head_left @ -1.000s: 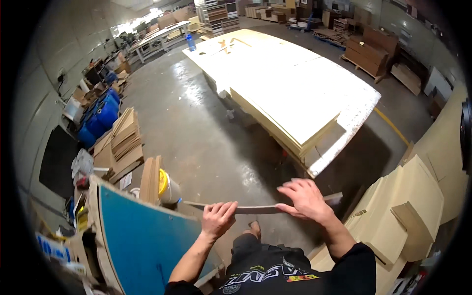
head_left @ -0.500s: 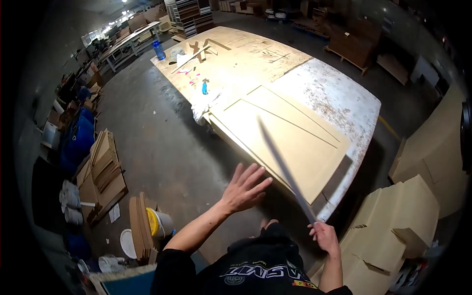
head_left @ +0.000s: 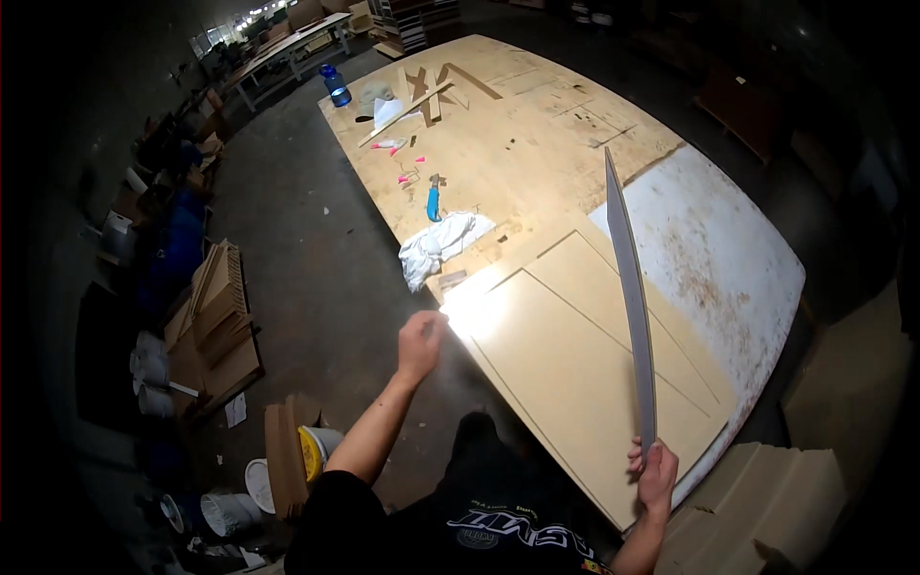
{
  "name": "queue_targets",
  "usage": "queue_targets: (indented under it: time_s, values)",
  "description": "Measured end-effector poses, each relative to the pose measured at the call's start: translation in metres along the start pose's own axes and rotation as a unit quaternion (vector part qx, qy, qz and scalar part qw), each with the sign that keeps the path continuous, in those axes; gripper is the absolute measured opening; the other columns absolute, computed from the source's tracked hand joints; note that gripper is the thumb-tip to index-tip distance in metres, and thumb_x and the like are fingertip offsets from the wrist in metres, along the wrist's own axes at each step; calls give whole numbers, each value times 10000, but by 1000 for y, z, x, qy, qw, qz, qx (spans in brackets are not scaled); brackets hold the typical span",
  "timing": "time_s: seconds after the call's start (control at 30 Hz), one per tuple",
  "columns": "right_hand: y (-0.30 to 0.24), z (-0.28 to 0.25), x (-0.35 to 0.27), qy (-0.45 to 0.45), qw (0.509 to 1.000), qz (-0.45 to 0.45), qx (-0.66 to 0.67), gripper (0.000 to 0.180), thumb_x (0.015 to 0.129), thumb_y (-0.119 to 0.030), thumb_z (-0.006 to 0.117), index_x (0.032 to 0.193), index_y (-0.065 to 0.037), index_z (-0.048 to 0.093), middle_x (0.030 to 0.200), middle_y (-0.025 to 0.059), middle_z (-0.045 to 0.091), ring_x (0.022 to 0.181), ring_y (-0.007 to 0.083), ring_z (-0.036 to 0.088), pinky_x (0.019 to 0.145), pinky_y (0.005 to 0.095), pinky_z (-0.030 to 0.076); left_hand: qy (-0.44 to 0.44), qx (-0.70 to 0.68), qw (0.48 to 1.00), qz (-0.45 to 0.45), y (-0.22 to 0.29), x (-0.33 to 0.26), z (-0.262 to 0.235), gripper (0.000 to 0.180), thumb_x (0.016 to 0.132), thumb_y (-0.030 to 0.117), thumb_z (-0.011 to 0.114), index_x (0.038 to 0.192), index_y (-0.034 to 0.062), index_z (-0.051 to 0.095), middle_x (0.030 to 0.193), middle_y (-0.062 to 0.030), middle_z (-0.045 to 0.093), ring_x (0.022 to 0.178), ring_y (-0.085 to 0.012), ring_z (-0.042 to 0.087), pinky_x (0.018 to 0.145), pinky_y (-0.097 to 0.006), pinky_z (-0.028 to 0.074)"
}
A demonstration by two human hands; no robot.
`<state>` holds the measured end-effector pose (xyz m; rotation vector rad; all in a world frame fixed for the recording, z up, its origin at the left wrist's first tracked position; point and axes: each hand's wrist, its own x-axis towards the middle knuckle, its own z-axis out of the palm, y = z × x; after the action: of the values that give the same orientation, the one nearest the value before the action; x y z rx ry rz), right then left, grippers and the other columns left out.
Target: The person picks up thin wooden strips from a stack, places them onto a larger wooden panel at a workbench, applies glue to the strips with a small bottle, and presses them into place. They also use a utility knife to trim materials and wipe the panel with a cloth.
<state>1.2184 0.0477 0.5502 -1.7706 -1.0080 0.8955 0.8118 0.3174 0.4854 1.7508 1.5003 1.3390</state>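
A long, narrow grey strip (head_left: pixel 632 311) stands out from my right hand (head_left: pixel 655 476), which is closed around its near end. The strip slants up across the panel, its far tip over the table. My left hand (head_left: pixel 420 345) is beside the near left corner of the cream panel (head_left: pixel 575 374), fingers curled in. What those fingers hold, if anything, is hidden. Grooves run across the panel's face, and a bright glare covers its left corner. Beyond that corner lie a small grey-brown block (head_left: pixel 452 280) and a crumpled white cloth (head_left: pixel 441 247).
The large worktable (head_left: pixel 546 153) bears a blue-handled tool (head_left: pixel 434 199), wooden strips (head_left: pixel 431 91), a cap (head_left: pixel 374 93) and a blue bottle (head_left: pixel 335 86). Stacked cream boards (head_left: pixel 767 503) stand at lower right. Buckets (head_left: pixel 230 515) and cardboard (head_left: pixel 216 335) are along the left.
My left hand has gone from spread to curled and moved to the panel's left corner. The grey strip has swung more upright and to the right. My view has shifted.
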Motion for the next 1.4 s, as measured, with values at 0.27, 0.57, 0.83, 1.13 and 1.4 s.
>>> queue_targets:
  time_s: [0.27,0.57,0.83,1.13,1.4]
  values:
    - [-4,93,30,68,996,55,-26,579,1079,-475,468,1003,46,707,740,83,672,605,142,606,590,293,493,17,32,968,-247,-180,183,43,312,930,301,739,1006,0,702,959,-157,745,893,-240,719,843,-347,546]
    - [-41,182,63,73,995,69,-21,730,1013,-660,506,1020,34,730,766,87,693,625,164,632,607,314,517,-96,150,917,-357,-261,237,65,418,798,364,864,960,32,667,913,-83,708,786,-166,663,723,-358,553]
    - [-60,184,62,75,992,69,-76,550,1054,-447,494,1027,58,708,786,58,679,647,110,577,629,269,499,-2,-119,946,-301,-257,202,30,294,954,142,758,1096,14,534,804,-35,650,694,-89,582,632,-245,478]
    - [-39,146,40,129,989,49,-60,338,1002,-189,494,1046,70,707,789,119,696,635,175,632,629,315,529,-323,-77,943,-27,-39,173,39,249,962,81,709,1210,79,685,1041,-68,719,911,-185,697,825,-318,559]
    - [-14,121,7,180,980,61,-57,322,990,-155,477,1049,58,711,805,126,717,641,177,645,637,314,545,-435,84,878,178,-14,175,82,302,890,106,677,1190,119,698,1101,-105,683,1092,-344,643,914,-417,543]
